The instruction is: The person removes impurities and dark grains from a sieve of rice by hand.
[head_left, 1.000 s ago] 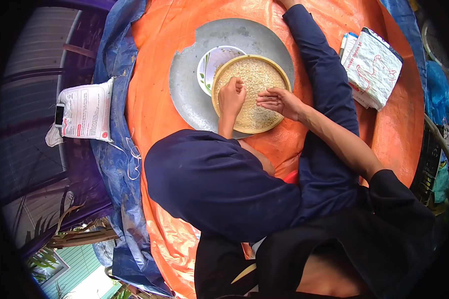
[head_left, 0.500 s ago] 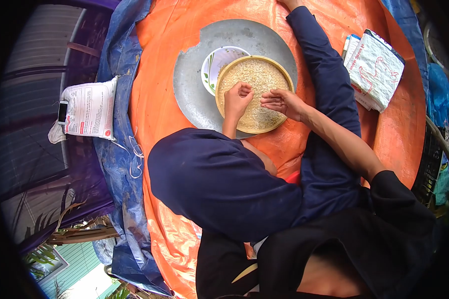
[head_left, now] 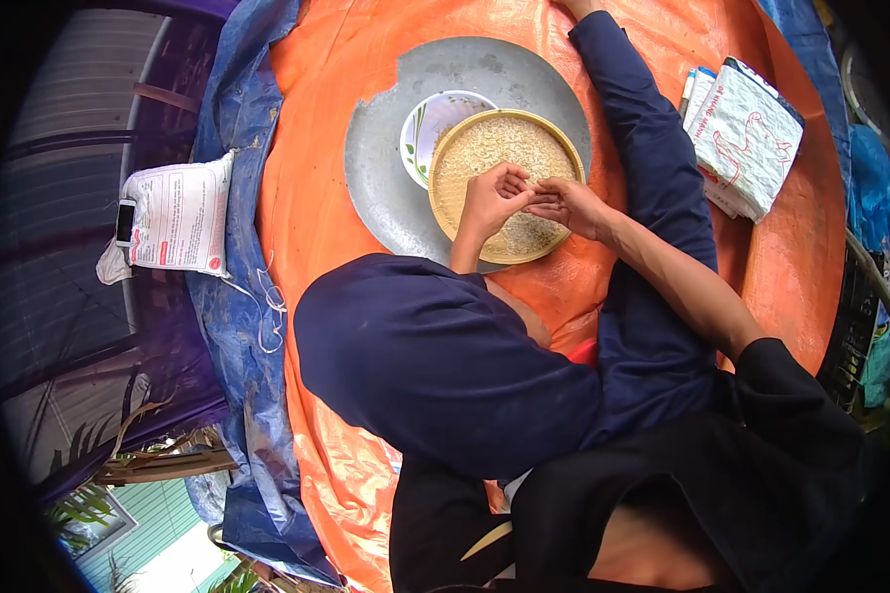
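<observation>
A round woven basket (head_left: pixel 445 203) holds a layer of pale grains (head_left: pixel 504 138). It overlaps a white bowl (head_left: pixel 415 133) with a green leaf pattern, and both rest on a round grey metal tray (head_left: pixel 371 188). Over the basket's middle, my left hand (head_left: pixel 496 201) is closed with curled fingers; anything between them is too small to make out. My right hand (head_left: pixel 569 208) meets its fingertips from the right, fingers extended and slightly cupped, with nothing clearly visible in it.
Orange tarp (head_left: pixel 316 178) lies under the tray, with a blue tarp (head_left: pixel 257 395) along the left. At far left a phone (head_left: pixel 125 222) rests on a white printed bag (head_left: pixel 183 217). Folded sacks (head_left: pixel 747 138) lie at right. My bent leg (head_left: pixel 435 366) is near the basket.
My left hand has moved right across the basket, and its fingertips now meet my right hand. My right hand has shifted slightly to the right.
</observation>
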Motion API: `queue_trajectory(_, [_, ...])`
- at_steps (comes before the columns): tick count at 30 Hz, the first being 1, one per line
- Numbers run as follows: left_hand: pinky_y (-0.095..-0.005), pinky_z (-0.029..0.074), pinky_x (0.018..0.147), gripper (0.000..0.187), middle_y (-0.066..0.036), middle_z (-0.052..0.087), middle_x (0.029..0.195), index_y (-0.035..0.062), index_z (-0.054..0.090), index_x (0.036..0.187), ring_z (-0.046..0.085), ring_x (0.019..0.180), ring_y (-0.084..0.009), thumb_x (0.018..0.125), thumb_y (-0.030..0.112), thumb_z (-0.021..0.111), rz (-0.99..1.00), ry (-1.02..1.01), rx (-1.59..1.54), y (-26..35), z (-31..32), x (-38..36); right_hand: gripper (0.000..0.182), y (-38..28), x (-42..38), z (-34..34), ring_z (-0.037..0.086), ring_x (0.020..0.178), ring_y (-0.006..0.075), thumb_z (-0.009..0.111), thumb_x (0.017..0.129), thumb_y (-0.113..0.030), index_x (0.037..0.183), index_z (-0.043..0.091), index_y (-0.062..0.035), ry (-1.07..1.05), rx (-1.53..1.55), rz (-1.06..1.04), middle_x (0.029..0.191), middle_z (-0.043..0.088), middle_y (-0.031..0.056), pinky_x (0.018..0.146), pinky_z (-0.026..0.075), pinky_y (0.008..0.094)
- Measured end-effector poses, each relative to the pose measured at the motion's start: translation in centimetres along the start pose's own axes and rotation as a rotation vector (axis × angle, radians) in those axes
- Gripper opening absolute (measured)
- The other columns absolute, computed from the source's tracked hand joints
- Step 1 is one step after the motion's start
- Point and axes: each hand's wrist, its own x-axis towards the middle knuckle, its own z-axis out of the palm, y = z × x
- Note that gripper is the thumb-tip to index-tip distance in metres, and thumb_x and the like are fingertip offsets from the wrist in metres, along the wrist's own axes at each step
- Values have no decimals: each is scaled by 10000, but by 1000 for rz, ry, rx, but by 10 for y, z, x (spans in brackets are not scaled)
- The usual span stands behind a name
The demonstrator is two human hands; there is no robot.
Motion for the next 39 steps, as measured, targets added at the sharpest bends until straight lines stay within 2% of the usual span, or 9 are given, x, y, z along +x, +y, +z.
queue_trajectory(8, [-204, 517, 631, 240, -43, 663, 764, -8, 624, 967, 630, 688, -73, 751, -10, 727, 10, -43, -39, -6, 6, -2, 307, 5, 6, -6, 622, 1041, 223, 436, 982, -210, 1107, 548, 48, 16, 4, -12, 1088, 608, 154, 930, 515, 301])
queue_trajectory(14, [-207, 516, 641, 200, -59, 665, 805, -15, 618, 968, 625, 700, -77, 786, -24, 700, -14, -19, -117, -6, 3, -3, 318, 1, -1, 1, 629, 1041, 233, 412, 989, -193, 1117, 549, 65, 11, -7, -9, 1097, 614, 167, 943, 520, 305])
queue_trajectory(17, [-221, 526, 695, 208, -61, 654, 862, -19, 591, 1007, 638, 751, -107, 822, -15, 685, -6, 31, -99, -7, -4, -5, 353, 0, 1, 0, 629, 1048, 240, 385, 1001, -196, 1150, 541, 84, -44, 10, 4, 1107, 615, 179, 957, 520, 302])
queue_trajectory(20, [-232, 531, 718, 202, -65, 653, 876, -28, 592, 1008, 647, 778, -118, 827, -14, 680, -8, 134, 31, -16, -13, -5, 379, -2, -1, 2, 631, 1048, 245, 365, 1010, -205, 1172, 535, 93, -9, -6, 11, 1115, 614, 187, 959, 521, 296])
queue_trajectory(23, [-237, 532, 721, 181, -71, 665, 871, -32, 603, 995, 652, 783, -121, 832, -7, 678, -6, 160, -20, -9, -14, -7, 374, 0, 1, 0, 632, 1051, 246, 368, 1010, -207, 1165, 534, 91, -21, -7, 11, 1113, 616, 189, 958, 521, 296])
queue_trajectory(29, [-235, 523, 693, 147, -86, 689, 862, -26, 624, 981, 656, 792, -118, 844, 2, 668, -34, -17, -45, 0, 3, -9, 352, 2, 0, 1, 635, 1029, 239, 377, 1007, -206, 1148, 535, 74, -23, 26, -3, 1076, 620, 167, 947, 526, 296])
queue_trajectory(32, [-230, 524, 660, 144, -65, 686, 812, -12, 648, 963, 646, 748, -99, 823, 6, 679, -49, 21, -63, -4, 8, -11, 336, 3, -2, 3, 637, 1014, 238, 381, 1005, -202, 1131, 540, 66, 13, 1, 1, 1059, 619, 160, 939, 530, 296])
queue_trajectory(35, [-230, 508, 678, 151, -54, 677, 825, -14, 634, 965, 638, 759, -104, 831, 28, 691, -24, 109, 50, -8, 0, -10, 332, 1, 0, 2, 639, 1022, 244, 385, 1003, -201, 1119, 546, 65, -64, 20, 14, 1071, 619, 165, 938, 533, 295])
queue_trajectory(39, [-243, 491, 617, 168, -50, 675, 773, 3, 648, 920, 624, 685, -107, 791, 78, 724, 75, 314, 162, -16, -10, -10, 353, 1, 0, 2, 636, 1044, 253, 373, 1007, -209, 1122, 553, 72, -37, 28, 23, 1103, 617, 175, 939, 534, 292])
